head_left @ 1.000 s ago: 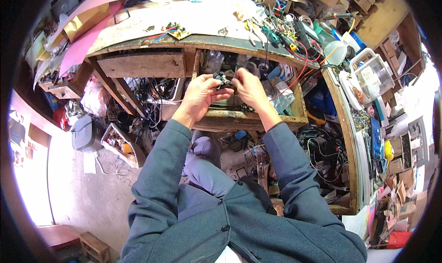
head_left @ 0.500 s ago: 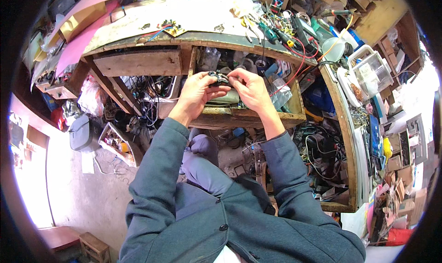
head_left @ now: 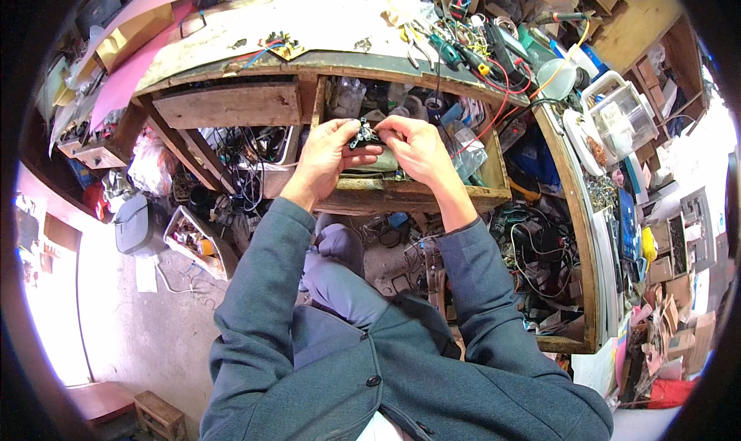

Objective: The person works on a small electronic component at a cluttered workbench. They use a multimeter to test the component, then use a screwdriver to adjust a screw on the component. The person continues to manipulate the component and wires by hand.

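Over the open wooden drawer (head_left: 409, 198), my two hands meet at a small dark piece with shiny pale parts (head_left: 365, 135); its kind is too small to make out. My left hand (head_left: 319, 159) pinches it from the left between thumb and fingers, the other fingers curled beneath. At its right end my right hand (head_left: 419, 148) has thumb and forefinger pressed together; whether something is between those fingertips cannot be seen. Inside the drawer, below and behind my hands, lie a clear plastic bag (head_left: 468, 154), a roll of tape (head_left: 434, 104) and other small parts.
Pliers (head_left: 417, 46), a green-handled screwdriver (head_left: 446, 51) and red and black leads crowd the bench's right end. A small board with coloured wires (head_left: 279, 46) lies near the bench edge. Clear plastic boxes (head_left: 620, 125) stand at right; tangled cables (head_left: 247, 159) hang at left.
The small piece has turned in my left fingers and now shows a paler, shinier side. My right fingertips have shifted slightly left and stay close to it.
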{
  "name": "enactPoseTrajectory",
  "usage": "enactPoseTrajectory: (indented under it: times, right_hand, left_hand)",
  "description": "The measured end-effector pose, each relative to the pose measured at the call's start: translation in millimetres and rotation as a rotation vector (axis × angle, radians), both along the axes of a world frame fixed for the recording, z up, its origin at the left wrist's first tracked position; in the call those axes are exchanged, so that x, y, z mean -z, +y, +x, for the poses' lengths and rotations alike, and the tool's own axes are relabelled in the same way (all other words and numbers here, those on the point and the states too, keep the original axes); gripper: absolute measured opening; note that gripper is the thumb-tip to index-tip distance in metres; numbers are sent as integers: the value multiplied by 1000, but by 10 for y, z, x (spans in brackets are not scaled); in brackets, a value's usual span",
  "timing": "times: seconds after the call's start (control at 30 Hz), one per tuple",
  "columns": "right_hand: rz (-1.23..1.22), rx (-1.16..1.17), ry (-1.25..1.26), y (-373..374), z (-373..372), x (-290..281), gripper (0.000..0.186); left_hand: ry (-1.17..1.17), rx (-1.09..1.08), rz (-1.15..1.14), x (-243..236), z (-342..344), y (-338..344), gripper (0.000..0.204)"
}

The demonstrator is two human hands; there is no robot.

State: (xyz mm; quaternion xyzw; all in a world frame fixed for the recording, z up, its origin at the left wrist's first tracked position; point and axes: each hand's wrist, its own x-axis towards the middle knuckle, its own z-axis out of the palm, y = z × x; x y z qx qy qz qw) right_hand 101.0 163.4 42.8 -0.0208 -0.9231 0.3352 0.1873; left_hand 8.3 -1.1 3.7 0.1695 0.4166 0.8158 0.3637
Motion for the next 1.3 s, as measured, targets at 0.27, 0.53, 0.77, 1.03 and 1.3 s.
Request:
enactPoseTrajectory:
  times: [0.27,0.53,0.77,1.03,1.3]
  right_hand:
    - [-38,-18,6,10,-44,31,20]
    - [-56,-5,8,-9,-12,40,19]
    - [-250,37,-29,9,-53,157,18]
    - [-710,-41,-52,31,-99,294,12]
    - [-1011,25,-161,1,-44,232,10]
  left_hand:
    - [24,30,-23,-2,-8,-6,26]
    - [38,22,-23,31,-12,-1,25]
    - [43,15,-22,58,-30,-2,24]
    - [61,1,-27,20,-13,-11,23]
    - [43,11,-22,18,-18,-14,21]
